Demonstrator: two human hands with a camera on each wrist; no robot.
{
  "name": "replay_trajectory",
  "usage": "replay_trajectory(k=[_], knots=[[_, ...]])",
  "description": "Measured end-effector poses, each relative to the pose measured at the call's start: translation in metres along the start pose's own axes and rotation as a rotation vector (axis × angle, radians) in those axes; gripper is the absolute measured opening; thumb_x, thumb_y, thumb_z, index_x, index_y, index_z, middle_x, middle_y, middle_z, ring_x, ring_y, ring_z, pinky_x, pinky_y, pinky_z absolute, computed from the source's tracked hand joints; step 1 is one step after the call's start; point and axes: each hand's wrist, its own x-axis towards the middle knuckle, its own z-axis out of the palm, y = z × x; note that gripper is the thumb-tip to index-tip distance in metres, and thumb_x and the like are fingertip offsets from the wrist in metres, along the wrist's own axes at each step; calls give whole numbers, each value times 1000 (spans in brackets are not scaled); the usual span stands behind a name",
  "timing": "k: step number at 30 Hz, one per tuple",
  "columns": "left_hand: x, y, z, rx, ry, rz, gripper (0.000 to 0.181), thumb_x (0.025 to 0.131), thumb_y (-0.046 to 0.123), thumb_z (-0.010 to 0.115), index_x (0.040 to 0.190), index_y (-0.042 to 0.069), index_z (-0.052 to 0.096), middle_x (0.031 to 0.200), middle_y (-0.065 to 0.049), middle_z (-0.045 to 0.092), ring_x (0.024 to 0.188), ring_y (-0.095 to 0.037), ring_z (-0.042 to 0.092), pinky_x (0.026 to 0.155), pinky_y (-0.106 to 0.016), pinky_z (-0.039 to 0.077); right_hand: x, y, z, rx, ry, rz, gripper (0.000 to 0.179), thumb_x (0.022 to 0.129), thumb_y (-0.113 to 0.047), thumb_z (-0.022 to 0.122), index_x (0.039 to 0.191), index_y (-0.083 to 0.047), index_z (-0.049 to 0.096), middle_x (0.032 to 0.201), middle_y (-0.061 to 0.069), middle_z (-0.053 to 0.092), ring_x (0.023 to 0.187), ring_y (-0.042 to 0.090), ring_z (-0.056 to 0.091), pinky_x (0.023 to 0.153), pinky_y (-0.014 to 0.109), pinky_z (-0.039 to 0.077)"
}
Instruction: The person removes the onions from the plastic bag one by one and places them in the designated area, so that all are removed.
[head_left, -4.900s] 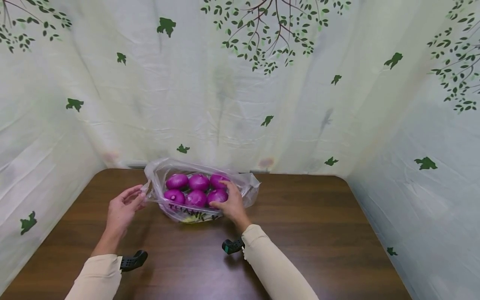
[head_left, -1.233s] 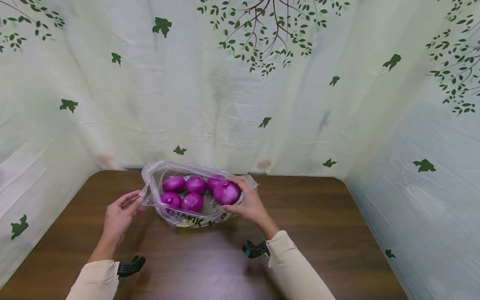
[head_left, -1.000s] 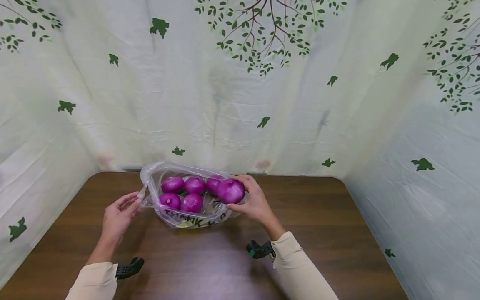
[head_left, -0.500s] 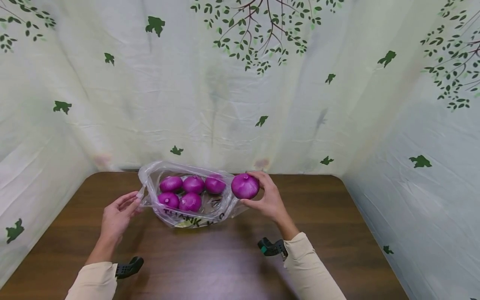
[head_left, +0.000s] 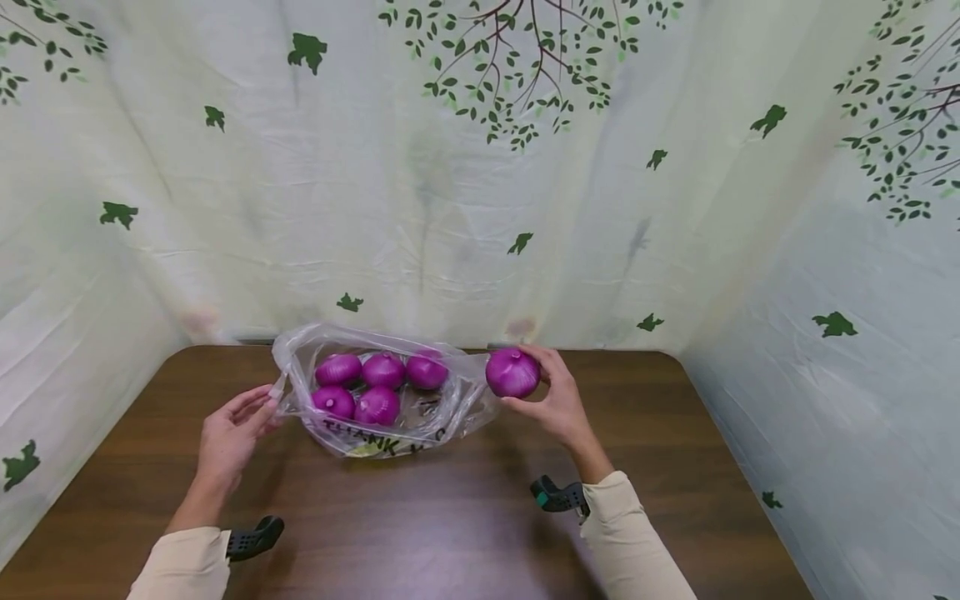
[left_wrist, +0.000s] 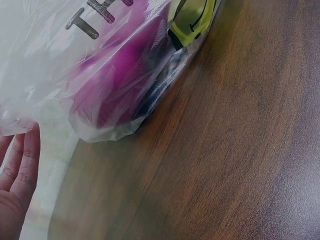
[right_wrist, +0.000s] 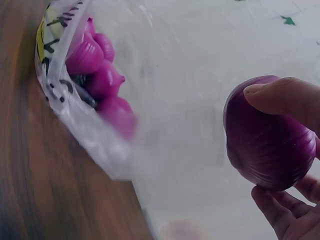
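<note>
My right hand (head_left: 555, 402) grips a red onion (head_left: 513, 372) just right of a clear plastic bag (head_left: 468, 408). In the right wrist view the thumb lies across this onion (right_wrist: 270, 135) and the fingertips support it from below. My left hand (head_left: 231, 433) pinches the bag's left edge between thumb and fingers. Several more red onions (head_left: 383, 370) sit in two rows inside the open bag, with a gap at the front right. Dark printed letters mark the bag's front. In the left wrist view the bag (left_wrist: 40, 60) partly veils an onion (left_wrist: 112, 80).
The bag stands at the back of a brown wooden table (head_left: 420, 533), close to a pale curtain (head_left: 480, 208) printed with leaves. Curtains also flank the table on both sides. A black device (head_left: 257, 538) is strapped to each wrist.
The right hand has taken the front right onion out of the bag and moved right with it. The left hand keeps its pinch on the bag edge.
</note>
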Motion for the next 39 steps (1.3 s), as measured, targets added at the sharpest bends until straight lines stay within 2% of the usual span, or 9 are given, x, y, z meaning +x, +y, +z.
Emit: replay_trajectory(k=[7, 10, 18, 28, 35, 39], knots=[[2, -1, 0, -32, -6, -6, 50, 92, 28, 66, 131, -1, 53, 95, 22, 61, 82, 5, 62, 72, -14, 54, -4, 9, -10, 21, 33, 29, 72, 68, -5, 87, 131, -3, 53, 126, 17, 49, 115, 32, 52, 94, 49, 48], [1, -1, 1, 0, -6, -9, 55, 91, 33, 65, 133, -1, 52, 95, 21, 60, 82, 6, 61, 73, -14, 53, -7, 13, -14, 28, 42, 44, 71, 68, -5, 87, 131, -3, 53, 127, 17, 49, 116, 33, 52, 95, 50, 48], [1, -1, 1, -12, 4, -22, 55, 91, 31, 66, 132, -2, 52, 94, 22, 61, 81, 6, 61, 72, -14, 53, -13, 21, -21, 1, 52, 112, 72, 69, -2, 85, 132, -2, 51, 130, 18, 47, 117, 33, 51, 97, 49, 47], [1, -3, -1, -42, -3, -33, 54, 91, 28, 65, 134, -1, 51, 95, 20, 61, 81, 5, 62, 73, -15, 54, -28, -10, -27, -38, 32, 148, 65, 71, 6, 80, 128, 10, 49, 128, 29, 45, 115, 45, 50, 95, 56, 46], [1, -4, -2, -79, -19, -36, 52, 91, 26, 66, 133, 1, 51, 95, 21, 61, 80, 4, 62, 72, -15, 54, -37, 2, -23, -37, 18, 206, 66, 69, 7, 81, 127, 11, 50, 127, 29, 45, 115, 45, 49, 95, 55, 46], [0, -4, -2, -77, -20, -38, 52, 91, 27, 66, 133, 1, 52, 95, 21, 61, 80, 4, 63, 72, -14, 53, -43, 18, -19, -38, 22, 221, 66, 67, 7, 82, 125, 10, 51, 125, 28, 46, 114, 43, 51, 94, 54, 48]])
